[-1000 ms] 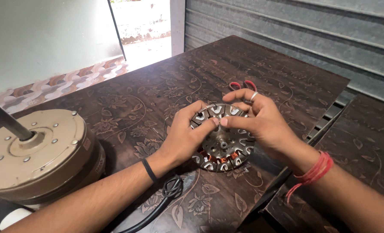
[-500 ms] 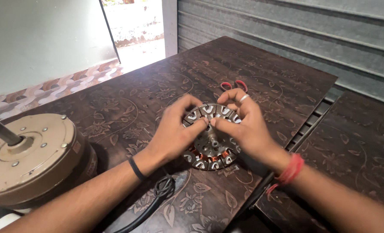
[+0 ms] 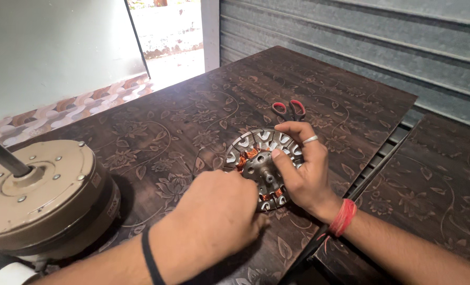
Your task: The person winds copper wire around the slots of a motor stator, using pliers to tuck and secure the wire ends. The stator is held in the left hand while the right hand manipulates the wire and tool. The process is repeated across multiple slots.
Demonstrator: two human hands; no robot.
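Observation:
A round metal stator (image 3: 261, 158) with copper windings and white slot liners lies flat on the dark patterned table (image 3: 203, 105). My right hand (image 3: 303, 169), with a ring on one finger, grips its right side, thumb pressed near the hub. My left hand (image 3: 219, 216) covers the stator's near-left edge, fingers curled over it; what the fingertips do is hidden. A red thread band circles my right wrist, a black band my left.
Red-handled scissors (image 3: 289, 108) lie just beyond the stator. A beige fan motor housing (image 3: 40, 195) with a dark shaft stands at the left. A second table (image 3: 446, 179) adjoins on the right, with a gap between. A corrugated shutter is behind.
The stator was held tilted up between both hands; now it lies lower on the table, with my left hand moved over its near edge.

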